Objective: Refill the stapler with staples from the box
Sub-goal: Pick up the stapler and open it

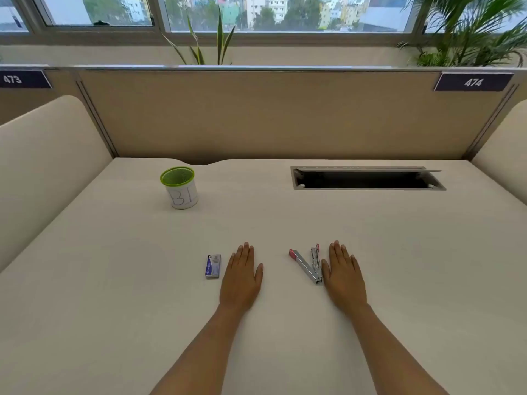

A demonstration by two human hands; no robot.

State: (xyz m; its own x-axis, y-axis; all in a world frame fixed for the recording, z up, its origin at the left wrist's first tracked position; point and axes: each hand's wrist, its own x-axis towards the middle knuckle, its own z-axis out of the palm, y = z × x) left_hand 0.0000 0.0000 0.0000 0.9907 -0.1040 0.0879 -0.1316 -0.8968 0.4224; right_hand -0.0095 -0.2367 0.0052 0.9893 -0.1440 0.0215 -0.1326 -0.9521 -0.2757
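From the head camera, your left hand [241, 277] and right hand [344, 273] lie flat and released on the pale desk [285, 218]. The silver, red-tipped metal stapler [309, 266] lies hinged open just beside your right hand; the small purple cardboard staple box [213, 266] sits near your left.

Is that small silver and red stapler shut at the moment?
No, the small silver and red metal stapler lies swung open in a V on the cream desk, beside the flat right hand.

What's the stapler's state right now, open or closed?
Open: the stapler lies with its two arms spread in a V, joined at the near end.
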